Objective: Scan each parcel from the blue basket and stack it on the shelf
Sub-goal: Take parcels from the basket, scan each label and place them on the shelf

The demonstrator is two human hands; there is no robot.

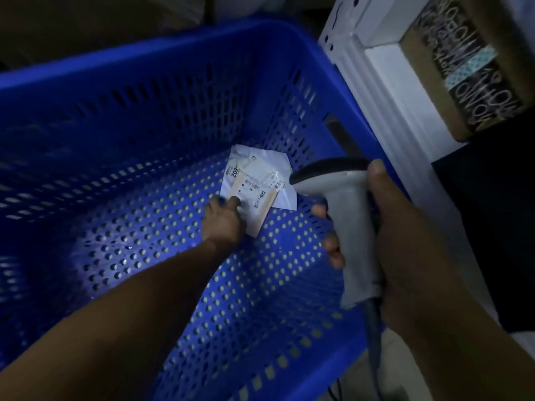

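- Picking up for the scan — left hand (pixel 224 218) pinches the parcel (pixel 260 175) by its near corner, at two o'clock on the blue basket (pixel 173 44) floor.
- Right hand (pixel 405 227) grips the scanner (pixel 347 215), at the parcel's four o'clock.
- Next, likely: tilt the barcode toward the scanner.

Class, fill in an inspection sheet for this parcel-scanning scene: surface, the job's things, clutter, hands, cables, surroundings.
Surface: perforated floor of the blue basket, partly lit.
Job's things: one white parcel with barcode labels lies on the basket floor, towards the far right corner; grey scanner points at it; white shelf stands at right.
Clutter: nothing seen.
Hands: left hand touches the parcel's near edge, grip unclear; right hand grips the scanner's handle.
Cables: dark cable hangs from the scanner's base.
Surroundings: dim room; taped cardboard box on the shelf.
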